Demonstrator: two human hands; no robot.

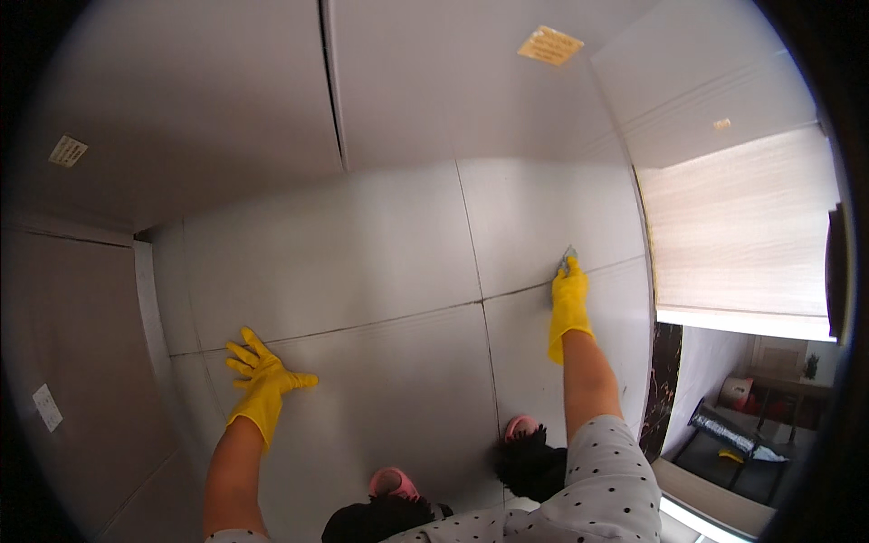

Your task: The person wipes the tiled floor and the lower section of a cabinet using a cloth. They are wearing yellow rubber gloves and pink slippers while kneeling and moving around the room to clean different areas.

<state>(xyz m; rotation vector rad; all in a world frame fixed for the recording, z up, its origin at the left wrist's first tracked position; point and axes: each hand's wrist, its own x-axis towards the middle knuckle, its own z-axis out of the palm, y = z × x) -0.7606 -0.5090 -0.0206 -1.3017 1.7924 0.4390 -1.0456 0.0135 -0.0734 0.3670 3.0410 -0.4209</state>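
My left hand (262, 373), in a yellow rubber glove, rests on a grey floor tile (362, 389) with its fingers spread and nothing in them. Farther right, my right hand (569, 294) wears a matching glove and is closed around a small, crumpled-looking grey-blue piece (566, 261). The piece lies against the tiles near a dark grout line (520, 291). Most of it is hidden under my fingers, so its exact kind does not show.
Grey cabinet fronts (226, 100) with small labels border the floor at the far side. A brown panel (81, 335) stands to the left. At the right are a dark marbled strip (663, 380) and a black rack-like thing (738, 462). My pink slippers (394, 481) are near.
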